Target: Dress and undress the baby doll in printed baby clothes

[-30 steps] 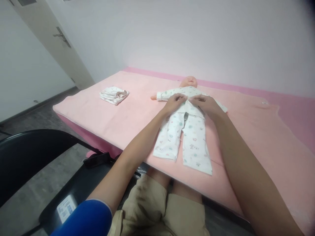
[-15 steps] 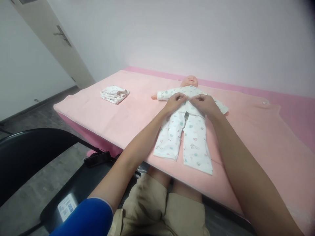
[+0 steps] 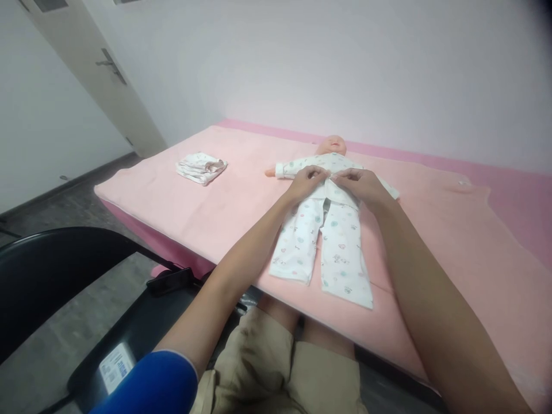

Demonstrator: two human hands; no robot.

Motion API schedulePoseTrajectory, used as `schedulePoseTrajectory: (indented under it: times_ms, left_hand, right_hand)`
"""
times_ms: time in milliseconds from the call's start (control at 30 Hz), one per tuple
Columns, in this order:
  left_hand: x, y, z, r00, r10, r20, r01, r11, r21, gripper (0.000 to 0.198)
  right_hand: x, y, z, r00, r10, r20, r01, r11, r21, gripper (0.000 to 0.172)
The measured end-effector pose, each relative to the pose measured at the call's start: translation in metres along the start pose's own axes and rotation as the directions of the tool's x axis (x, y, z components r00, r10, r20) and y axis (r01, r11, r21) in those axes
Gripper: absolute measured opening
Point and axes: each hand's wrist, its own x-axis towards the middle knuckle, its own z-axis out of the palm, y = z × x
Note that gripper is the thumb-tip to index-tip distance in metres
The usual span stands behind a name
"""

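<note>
A baby doll [image 3: 332,145] lies on its back on the pink blanket [image 3: 241,195], dressed in a white printed shirt [image 3: 302,164] and matching trousers [image 3: 328,241]. My left hand [image 3: 306,179] and my right hand [image 3: 360,183] rest side by side on the doll's chest. Both pinch the shirt front where its two edges meet, fingers curled and closed on the cloth. The doll's legs point toward me, the trouser legs lying flat.
A folded white printed garment [image 3: 200,167] lies on the blanket at the left. A black chair [image 3: 52,270] stands at the lower left with a dark phone-like object [image 3: 170,280] on it. A wall runs behind the bed; a door [image 3: 99,69] stands at the upper left.
Both hands have crept slightly upward along the shirt front toward the doll's neck, staying pinched on the cloth. Nothing else has moved.
</note>
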Motion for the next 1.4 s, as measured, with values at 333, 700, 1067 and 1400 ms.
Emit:
schedulePoseTrajectory:
  times_ms: [333,700,1067,1400]
  left_hand:
    - [0.004,-0.006,-0.002,1.0,-0.028,0.005,0.028,0.999,0.017,0.039]
    - [-0.005,0.022,0.001,0.994,-0.107,-0.013,0.108,0.992,0.068,0.031]
    - [0.065,0.051,-0.016,0.948,-0.318,0.025,0.283,0.876,0.39,0.03]
    - [0.078,0.031,-0.029,0.87,-0.464,0.167,0.428,0.878,0.215,0.043]
  right_hand:
    - [0.003,0.005,0.004,0.999,-0.035,-0.029,0.034,0.999,-0.008,0.037]
    - [0.003,0.001,-0.001,0.999,0.013,-0.043,-0.01,0.996,0.085,0.043]
    - [0.047,-0.035,-0.016,0.993,0.117,-0.008,-0.116,0.972,-0.202,0.025]
    - [0.064,-0.029,-0.012,0.974,0.205,0.096,-0.206,0.979,0.006,0.024]
